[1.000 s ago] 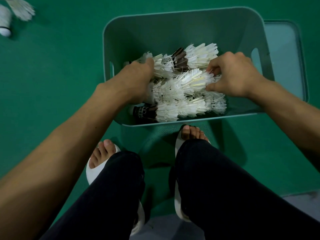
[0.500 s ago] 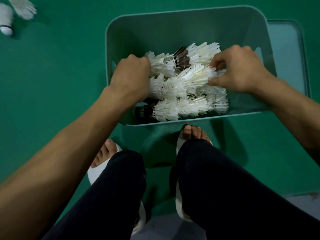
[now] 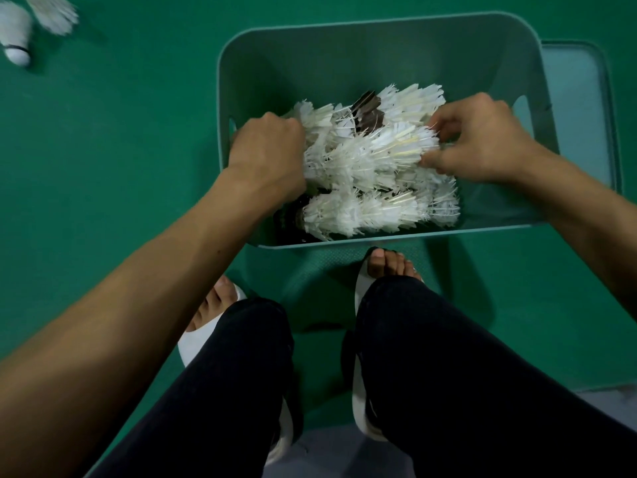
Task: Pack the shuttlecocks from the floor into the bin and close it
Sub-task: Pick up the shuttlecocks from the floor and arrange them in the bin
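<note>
Left hand: grips the shuttlecock stack at its left end.
Right hand: pinches its feathered right end.
Bin: more shuttlecocks lie inside.

Shuttlecocks in bin, lid to its right, loose shuttlecocks far left

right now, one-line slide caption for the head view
Left hand and right hand grip white feather shuttlecocks inside a teal plastic bin.
</note>
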